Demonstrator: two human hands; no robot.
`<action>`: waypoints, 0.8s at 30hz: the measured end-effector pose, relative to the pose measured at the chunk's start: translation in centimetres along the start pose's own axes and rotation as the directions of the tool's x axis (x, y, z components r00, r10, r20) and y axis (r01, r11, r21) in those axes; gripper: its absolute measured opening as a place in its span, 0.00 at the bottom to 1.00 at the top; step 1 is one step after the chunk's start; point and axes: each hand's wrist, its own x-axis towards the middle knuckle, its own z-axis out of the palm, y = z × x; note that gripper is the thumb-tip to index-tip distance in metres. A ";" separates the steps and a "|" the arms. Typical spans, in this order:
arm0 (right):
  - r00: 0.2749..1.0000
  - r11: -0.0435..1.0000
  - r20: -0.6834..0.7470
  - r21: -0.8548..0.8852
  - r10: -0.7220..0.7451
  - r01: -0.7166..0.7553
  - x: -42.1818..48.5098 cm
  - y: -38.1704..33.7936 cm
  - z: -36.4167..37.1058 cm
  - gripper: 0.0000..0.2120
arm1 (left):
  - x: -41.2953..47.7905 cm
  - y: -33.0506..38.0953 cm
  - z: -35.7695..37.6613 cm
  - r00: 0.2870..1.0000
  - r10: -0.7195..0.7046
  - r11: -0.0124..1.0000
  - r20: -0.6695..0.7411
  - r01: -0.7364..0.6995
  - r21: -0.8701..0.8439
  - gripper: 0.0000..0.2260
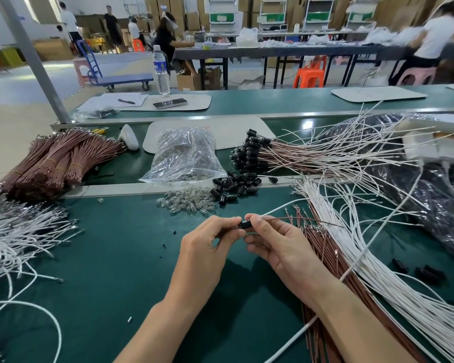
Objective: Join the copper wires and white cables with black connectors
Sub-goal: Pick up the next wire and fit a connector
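Connector [245, 224] pinched lengthwise between both hands, wires rightward.

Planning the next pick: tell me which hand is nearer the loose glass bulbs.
Left. The left hand is just on the near side of the bulb pile; the right hand is farther off to the right.

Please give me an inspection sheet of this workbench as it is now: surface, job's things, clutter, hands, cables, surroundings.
Surface: green mat, a few small scraps on it.
Job's things: black connector between both hands; loose connectors heaped behind; copper wire bundles far left.
Clutter: plastic bag, clear bulbs, water bottle.
Grippers: left hand and right hand both pinch the black connector.
Cables: white cables and copper wires fan out at right; more white cables at left.
Surroundings: people at a far table; orange stool.
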 end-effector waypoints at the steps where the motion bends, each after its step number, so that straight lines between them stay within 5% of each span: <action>1: 1.000 1.000 -0.015 0.009 -0.009 0.009 0.1 0.1 0.0 0.13 | 0.0 -0.1 0.0 1.000 0.004 1.000 0.005 -0.004 0.014 0.09; 13: 0.978 0.987 -0.148 -0.088 -0.145 0.133 0.4 0.9 0.2 0.06 | 0.3 0.1 -0.1 0.964 -0.127 0.966 0.235 0.067 0.248 0.12; 24: 0.983 0.972 -0.095 -0.190 -0.155 0.135 -0.3 0.7 0.7 0.05 | 0.0 0.3 -0.1 0.965 -0.192 0.924 0.182 0.115 0.366 0.16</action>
